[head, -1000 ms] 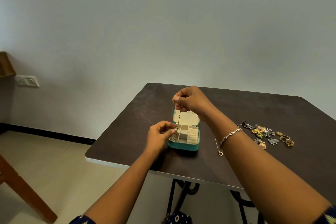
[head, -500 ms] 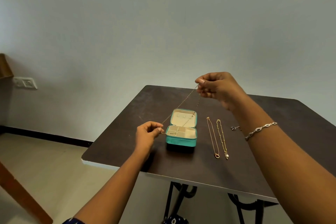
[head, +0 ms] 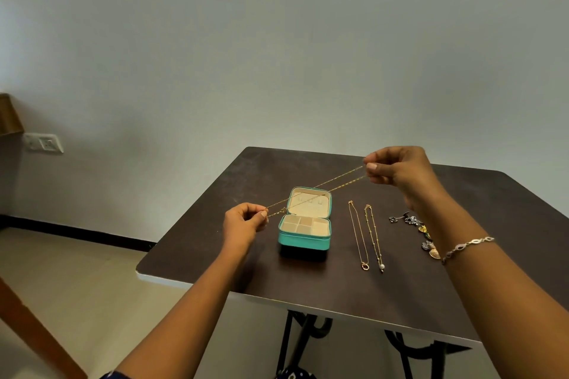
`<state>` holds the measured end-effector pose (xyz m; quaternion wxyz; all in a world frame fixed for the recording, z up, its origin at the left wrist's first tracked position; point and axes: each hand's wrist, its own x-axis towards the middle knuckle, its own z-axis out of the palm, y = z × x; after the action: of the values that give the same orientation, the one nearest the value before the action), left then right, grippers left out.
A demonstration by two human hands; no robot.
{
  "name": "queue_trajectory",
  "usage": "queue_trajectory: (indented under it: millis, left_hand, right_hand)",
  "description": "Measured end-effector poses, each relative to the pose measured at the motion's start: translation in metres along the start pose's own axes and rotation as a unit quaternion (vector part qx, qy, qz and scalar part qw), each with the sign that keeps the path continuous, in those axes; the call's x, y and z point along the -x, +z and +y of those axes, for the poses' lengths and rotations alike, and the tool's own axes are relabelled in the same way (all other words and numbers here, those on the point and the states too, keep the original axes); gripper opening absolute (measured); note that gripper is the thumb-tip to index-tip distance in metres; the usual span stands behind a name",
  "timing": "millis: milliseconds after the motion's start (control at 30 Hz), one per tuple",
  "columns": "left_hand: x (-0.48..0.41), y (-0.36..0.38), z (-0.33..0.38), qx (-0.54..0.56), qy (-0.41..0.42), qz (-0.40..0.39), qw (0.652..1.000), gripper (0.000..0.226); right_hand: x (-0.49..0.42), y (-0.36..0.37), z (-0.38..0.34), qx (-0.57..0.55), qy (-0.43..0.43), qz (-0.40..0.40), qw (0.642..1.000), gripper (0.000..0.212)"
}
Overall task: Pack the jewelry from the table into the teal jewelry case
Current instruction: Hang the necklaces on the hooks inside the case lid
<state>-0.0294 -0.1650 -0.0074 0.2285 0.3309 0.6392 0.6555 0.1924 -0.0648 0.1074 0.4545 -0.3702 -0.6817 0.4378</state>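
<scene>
A thin gold chain necklace (head: 317,188) is stretched taut above the table between my two hands. My left hand (head: 244,224) pinches its lower end just left of the teal jewelry case (head: 304,238). My right hand (head: 397,169) pinches the other end, raised to the right of the case. The case lies open, its lid tilted back, showing cream compartments. Two more gold necklaces (head: 366,235) lie straight on the table right of the case. A cluster of earrings and brooches (head: 421,232) lies further right, partly hidden by my right forearm.
The dark brown table (head: 308,274) has a white front edge and black metal legs. A wooden chair part (head: 30,332) shows at the lower left. A wall socket (head: 44,142) sits on the left wall. I wear a silver bracelet (head: 468,246) on my right wrist.
My hands have drawn apart, pulling the chain from a short vertical hang over the case into a long taut diagonal. My right hand went right and my left hand left.
</scene>
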Motion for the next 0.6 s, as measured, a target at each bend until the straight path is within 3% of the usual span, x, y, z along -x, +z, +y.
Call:
queue_trajectory:
  millis: [233,433,600]
  left_hand:
    - [-0.003,-0.003,0.011,-0.008,0.023,0.019,1.000,0.009]
    - [0.001,0.002,0.027,0.018,0.024,0.001,1.000,0.009]
    - [0.007,0.009,0.042,0.115,-0.011,-0.054,0.992,0.017]
  right_hand:
    - [0.014,-0.013,0.032,0.153,-0.036,0.044,0.986,0.018]
    - [0.027,-0.020,0.051,0.325,-0.051,0.014,0.944,0.009]
    - [0.042,-0.030,0.062,0.327,-0.028,-0.005,0.944,0.010]
